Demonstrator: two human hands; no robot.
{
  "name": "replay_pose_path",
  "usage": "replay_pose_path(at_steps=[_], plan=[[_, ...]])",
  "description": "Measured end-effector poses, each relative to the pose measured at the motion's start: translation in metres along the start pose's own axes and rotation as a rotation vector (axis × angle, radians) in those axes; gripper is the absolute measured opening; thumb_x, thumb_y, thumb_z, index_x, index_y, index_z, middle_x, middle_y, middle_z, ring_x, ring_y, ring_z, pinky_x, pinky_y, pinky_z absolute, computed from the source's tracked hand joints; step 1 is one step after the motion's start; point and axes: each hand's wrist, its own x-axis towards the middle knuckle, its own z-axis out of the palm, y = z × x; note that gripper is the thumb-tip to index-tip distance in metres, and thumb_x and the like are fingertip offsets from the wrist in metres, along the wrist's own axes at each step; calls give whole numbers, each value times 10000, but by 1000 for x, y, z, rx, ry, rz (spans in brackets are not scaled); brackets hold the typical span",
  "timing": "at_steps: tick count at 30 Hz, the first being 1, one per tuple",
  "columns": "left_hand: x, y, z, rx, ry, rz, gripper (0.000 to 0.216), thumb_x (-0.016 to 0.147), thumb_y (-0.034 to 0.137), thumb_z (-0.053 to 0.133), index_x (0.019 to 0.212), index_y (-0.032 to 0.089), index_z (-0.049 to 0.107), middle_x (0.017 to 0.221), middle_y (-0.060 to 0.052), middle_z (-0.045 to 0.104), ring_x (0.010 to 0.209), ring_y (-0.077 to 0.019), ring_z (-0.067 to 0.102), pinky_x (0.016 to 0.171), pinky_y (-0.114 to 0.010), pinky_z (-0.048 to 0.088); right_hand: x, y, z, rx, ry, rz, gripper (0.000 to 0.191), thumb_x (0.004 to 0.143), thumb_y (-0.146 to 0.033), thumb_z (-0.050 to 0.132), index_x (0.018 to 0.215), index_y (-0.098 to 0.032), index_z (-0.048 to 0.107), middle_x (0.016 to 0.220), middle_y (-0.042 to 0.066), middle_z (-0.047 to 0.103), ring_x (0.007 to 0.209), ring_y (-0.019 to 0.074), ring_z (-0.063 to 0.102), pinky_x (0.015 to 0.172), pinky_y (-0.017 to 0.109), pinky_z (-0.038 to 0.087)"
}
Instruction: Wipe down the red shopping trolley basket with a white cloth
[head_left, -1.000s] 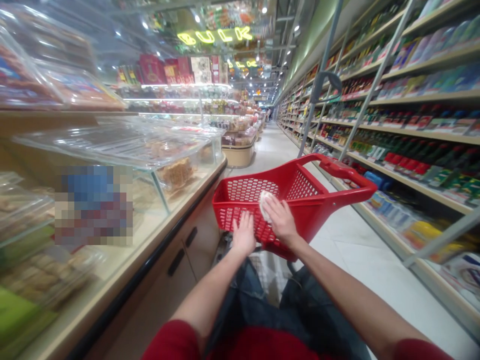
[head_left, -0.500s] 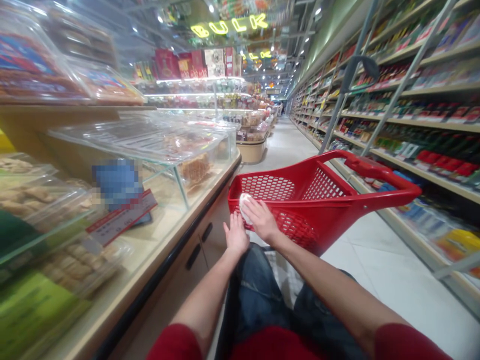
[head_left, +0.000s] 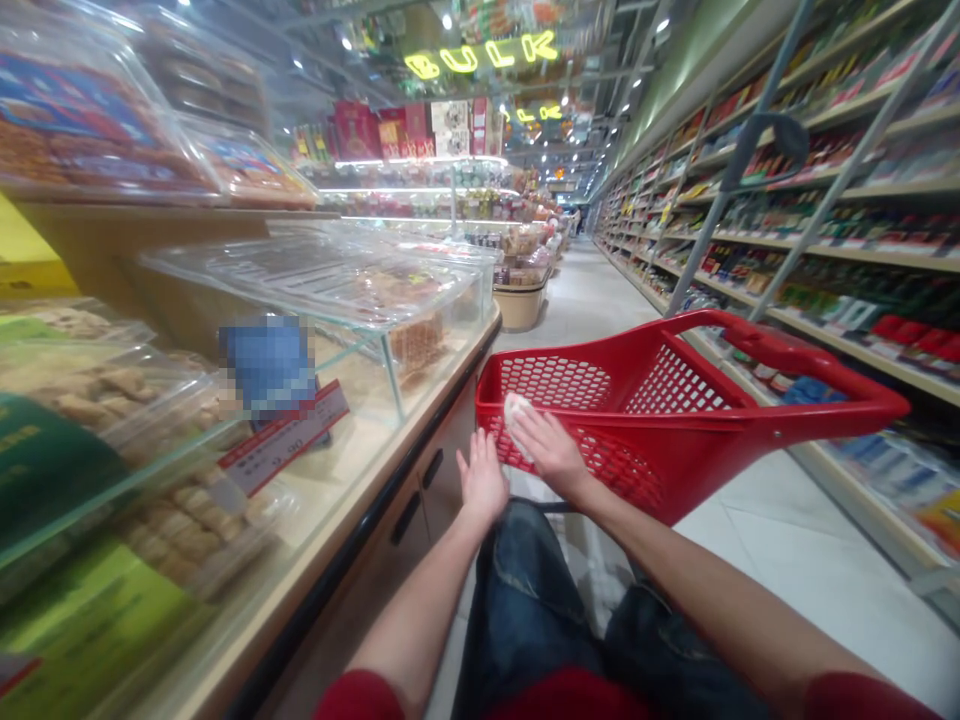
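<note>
A red plastic shopping cart (head_left: 675, 455) stands in front of me, its perforated basket end close to my knees. My right hand (head_left: 551, 450) presses a crumpled white cloth (head_left: 516, 408) to the cart's top rim near the left corner, fingers stretched over it. Just left of it, my left hand (head_left: 484, 480) is open with its fingers up by the corner of the basket. Nothing shows in the left hand, and whether it touches the cart I cannot tell.
Along my left runs a display counter (head_left: 420, 440) with glass dividers, packaged foods and a price sign (head_left: 289, 435). Stocked shelves (head_left: 847, 240) line the right side, with a metal ladder frame (head_left: 720, 210) before them. A tiled aisle (head_left: 574, 285) leads away between.
The view has turned slightly left, so the scene sits further right. The right hand and cloth have slid a little right along the rim, and the gap between the hands is wider.
</note>
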Motion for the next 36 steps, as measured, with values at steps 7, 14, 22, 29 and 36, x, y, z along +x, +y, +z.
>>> replay_pose_path(at_steps=[7, 14, 22, 29, 36], plan=[[-2, 33, -5, 31, 29, 163, 761, 682, 140, 427, 1384, 85, 140, 1478, -113, 63, 1354, -224, 24, 1082, -496, 97, -48, 16, 2, -112, -182, 59, 386, 806, -79, 413, 1152, -163, 563, 1239, 105, 529, 1192, 206, 435, 987, 425, 313], [-1, 55, -10, 49, 30, 224, 744, 693, 149, 416, 1386, 105, 149, 1476, -102, 89, 1354, -222, 25, 1083, -493, 96, -43, 19, -33, -105, 12, 90, 384, 838, -111, 391, 1189, -177, 532, 1268, 94, 504, 1254, 207, 352, 1034, 450, 225], [-12, 87, -13, 63, 38, 370, 736, 713, 209, 427, 1383, 78, 152, 1477, -106, 76, 1354, -230, 31, 1084, -501, 87, -87, 28, -30, -184, -131, 187, 378, 819, -90, 394, 1148, -171, 562, 1211, 85, 557, 1145, 207, 481, 990, 421, 299], [-12, 104, -20, 43, 36, 383, 764, 677, 196, 438, 1379, 65, 164, 1476, -113, 73, 1354, -229, 39, 1089, -495, 75, -80, 39, -73, -227, 36, 217, 397, 833, -97, 353, 1180, -164, 534, 1257, 91, 515, 1236, 207, 377, 1022, 445, 241], [-21, 123, -18, 20, 66, 514, 720, 712, 188, 403, 1384, 84, 163, 1473, -103, 106, 1354, -227, 52, 1088, -489, 71, -115, 42, -69, -218, -119, 262, 399, 792, -63, 374, 1110, -181, 585, 1159, 78, 595, 1096, 187, 521, 975, 401, 311]])
